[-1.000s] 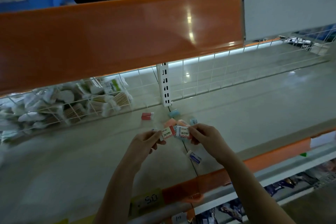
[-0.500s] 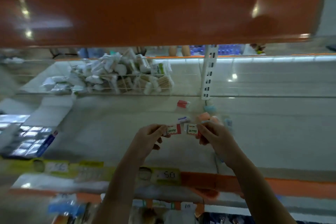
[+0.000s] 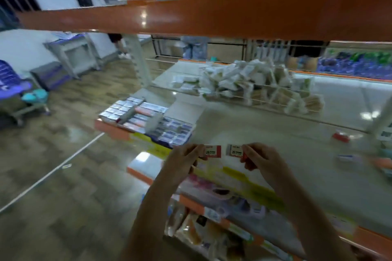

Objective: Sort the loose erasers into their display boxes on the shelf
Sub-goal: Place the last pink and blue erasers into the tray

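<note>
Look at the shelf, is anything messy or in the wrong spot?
Yes. A red eraser and a blurry few more lie loose on the shelf, far right of the display boxes. The left hand and right hand each pinch another eraser.

Glossy orange shelf edge (image 3: pixel 191 17), smooth shiny floor (image 3: pixel 63 176), thin metal wire rail (image 3: pixel 254 99), paper-sleeved erasers (image 3: pixel 213 151).
</note>
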Demonstrator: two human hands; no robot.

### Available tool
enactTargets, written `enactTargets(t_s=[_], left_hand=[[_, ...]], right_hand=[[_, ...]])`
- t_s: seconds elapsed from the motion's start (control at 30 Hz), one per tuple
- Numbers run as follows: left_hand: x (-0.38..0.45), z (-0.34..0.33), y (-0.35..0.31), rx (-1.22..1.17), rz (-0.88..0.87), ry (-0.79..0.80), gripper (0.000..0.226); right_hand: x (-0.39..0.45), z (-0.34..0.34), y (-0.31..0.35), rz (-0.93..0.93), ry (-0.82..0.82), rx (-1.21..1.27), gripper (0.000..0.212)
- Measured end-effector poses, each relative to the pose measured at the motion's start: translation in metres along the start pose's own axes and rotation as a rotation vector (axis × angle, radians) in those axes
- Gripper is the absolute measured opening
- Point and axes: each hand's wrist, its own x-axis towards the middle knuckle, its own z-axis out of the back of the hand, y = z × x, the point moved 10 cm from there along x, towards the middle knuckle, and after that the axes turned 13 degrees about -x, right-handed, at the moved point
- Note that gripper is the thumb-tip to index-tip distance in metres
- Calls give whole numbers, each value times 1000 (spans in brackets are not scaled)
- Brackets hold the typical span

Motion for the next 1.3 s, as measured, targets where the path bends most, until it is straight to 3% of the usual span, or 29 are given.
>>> enactTargets(t_s=[0.2, 0.37, 0.63, 0.97, 1.3], left_hand=[[21, 128, 1, 105, -16, -60, 20], [37, 196, 7, 71, -22, -89, 18], [87, 283, 16, 49, -1, -113, 15], [192, 349, -6, 147, -2, -55, 19], [280, 374, -7, 237, 3, 112, 16]], right_hand=[[38, -115, 44, 59, 62, -109, 26], [70, -179, 76, 100, 120, -204, 34], [136, -249, 118, 153, 199, -217, 21], [238, -305, 124, 97, 259, -377, 12], [299, -329, 124, -7, 148, -612, 10]])
